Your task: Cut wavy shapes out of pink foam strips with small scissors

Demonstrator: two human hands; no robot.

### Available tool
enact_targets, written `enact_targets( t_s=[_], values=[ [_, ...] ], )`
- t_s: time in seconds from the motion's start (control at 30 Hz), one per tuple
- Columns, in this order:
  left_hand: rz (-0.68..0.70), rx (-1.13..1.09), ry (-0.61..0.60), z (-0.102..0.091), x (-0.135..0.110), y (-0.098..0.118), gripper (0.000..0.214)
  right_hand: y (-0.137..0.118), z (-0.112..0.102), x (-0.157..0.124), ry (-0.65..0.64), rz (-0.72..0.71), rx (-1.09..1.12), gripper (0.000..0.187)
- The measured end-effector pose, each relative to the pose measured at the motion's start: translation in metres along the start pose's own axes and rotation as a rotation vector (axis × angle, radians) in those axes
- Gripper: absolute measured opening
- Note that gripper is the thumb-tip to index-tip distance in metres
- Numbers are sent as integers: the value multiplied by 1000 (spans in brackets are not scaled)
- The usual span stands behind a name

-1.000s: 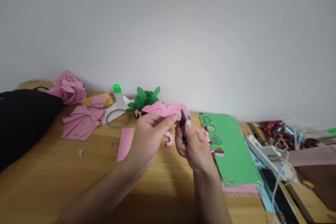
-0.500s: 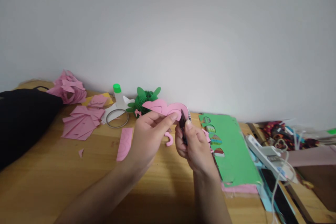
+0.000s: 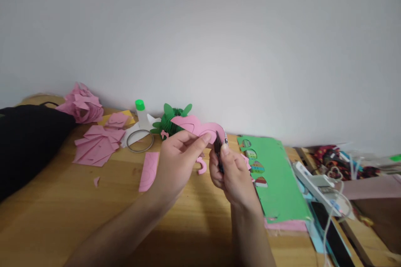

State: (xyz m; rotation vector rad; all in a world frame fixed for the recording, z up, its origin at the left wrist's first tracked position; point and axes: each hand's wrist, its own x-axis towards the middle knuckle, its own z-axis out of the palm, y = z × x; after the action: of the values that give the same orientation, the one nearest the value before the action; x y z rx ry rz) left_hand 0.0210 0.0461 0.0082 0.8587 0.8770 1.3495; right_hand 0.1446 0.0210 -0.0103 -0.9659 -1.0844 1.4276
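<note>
Between thumb and fingers my left hand (image 3: 177, 160) pinches a curvy strip of pink paper (image 3: 188, 123) with drawn lines on it. My right hand (image 3: 233, 169) is closed around dark scissors (image 3: 218, 146), whose blades meet the paper's right end. How far the blades are apart I cannot make out, as fingers cover the handles. Below the hands, a small curved pink cut-out (image 3: 202, 166) lies on the wooden table (image 3: 125, 217). Partly behind my left wrist rests a pink sheet with drawn outlines (image 3: 148, 173).
A green paper figure (image 3: 171, 123), a glue stick (image 3: 141, 112), a ring (image 3: 140, 141) and pink folded papers (image 3: 97, 146) line the back. Black cloth (image 3: 31, 142) lies left. To the right are a green sheet (image 3: 278, 179), a power strip (image 3: 316, 187) and a phone (image 3: 332, 233).
The pink paper's left part has shifted and tilted very slightly. Both hands keep nearly the same place and grip.
</note>
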Motion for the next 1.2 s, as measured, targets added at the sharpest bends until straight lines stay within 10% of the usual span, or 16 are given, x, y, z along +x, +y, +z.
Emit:
enact_targets(
  t_s=[1.2],
  values=[
    [95, 97, -30, -3, 1, 4, 19, 0, 2, -4, -13, -12, -9, 45]
  ],
)
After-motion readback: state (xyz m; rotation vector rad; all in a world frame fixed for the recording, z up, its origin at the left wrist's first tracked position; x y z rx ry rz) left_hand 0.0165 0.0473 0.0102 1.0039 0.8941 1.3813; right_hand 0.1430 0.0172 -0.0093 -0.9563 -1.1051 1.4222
